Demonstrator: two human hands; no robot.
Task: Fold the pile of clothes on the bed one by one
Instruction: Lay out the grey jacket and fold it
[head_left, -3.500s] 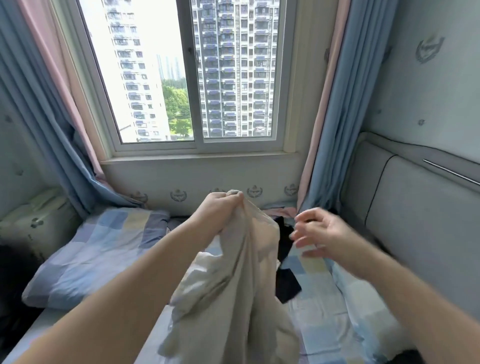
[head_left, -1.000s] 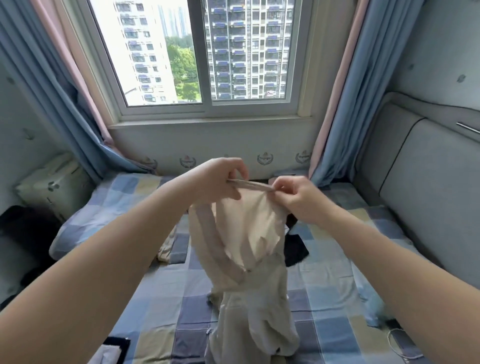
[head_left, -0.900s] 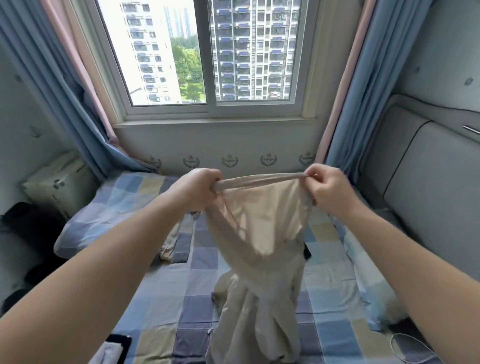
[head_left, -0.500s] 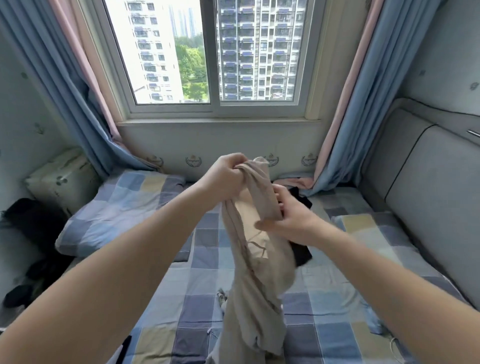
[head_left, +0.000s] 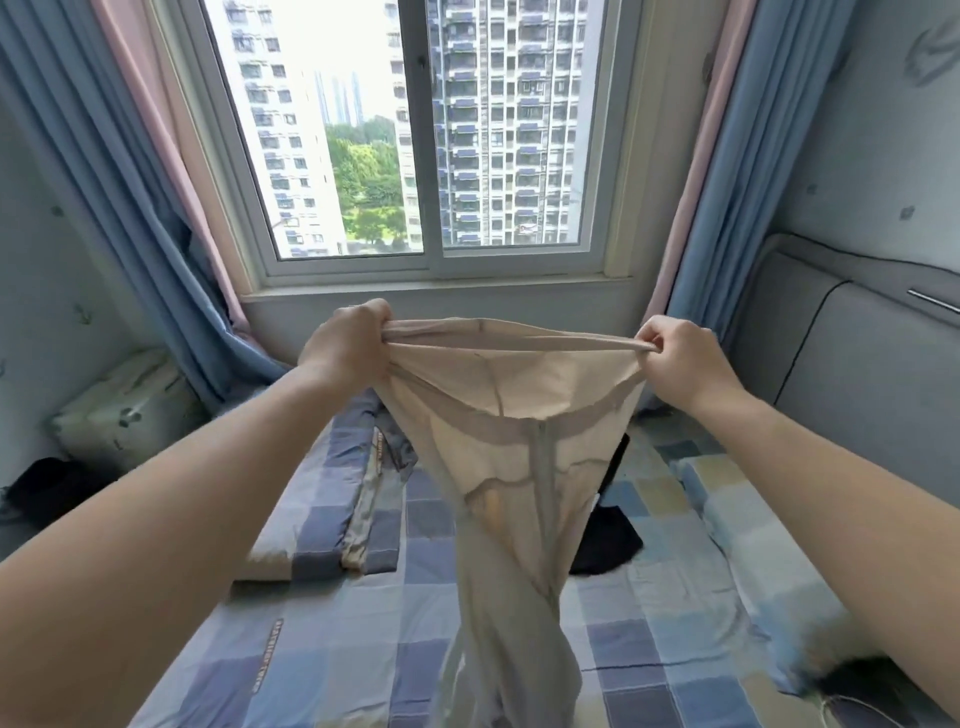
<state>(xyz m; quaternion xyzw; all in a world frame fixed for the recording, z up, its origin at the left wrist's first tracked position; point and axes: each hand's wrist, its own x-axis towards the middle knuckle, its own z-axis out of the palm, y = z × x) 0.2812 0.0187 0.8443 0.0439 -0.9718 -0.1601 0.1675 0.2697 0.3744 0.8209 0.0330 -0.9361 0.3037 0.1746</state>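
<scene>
Hands are now drawn apart: left hand (head_left: 349, 347) and right hand (head_left: 684, 359), fingers clamped on the waistband, are stretching beige trousers (head_left: 511, 467) above the bed (head_left: 322, 660). Next: aligning legs, lowering flat.

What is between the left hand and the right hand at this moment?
In the head view, the waistband of the beige trousers is stretched between the left hand and the right hand; both grip it.

The beige trousers (head_left: 519, 415) half hide the black garment (head_left: 608, 540) behind.
</scene>
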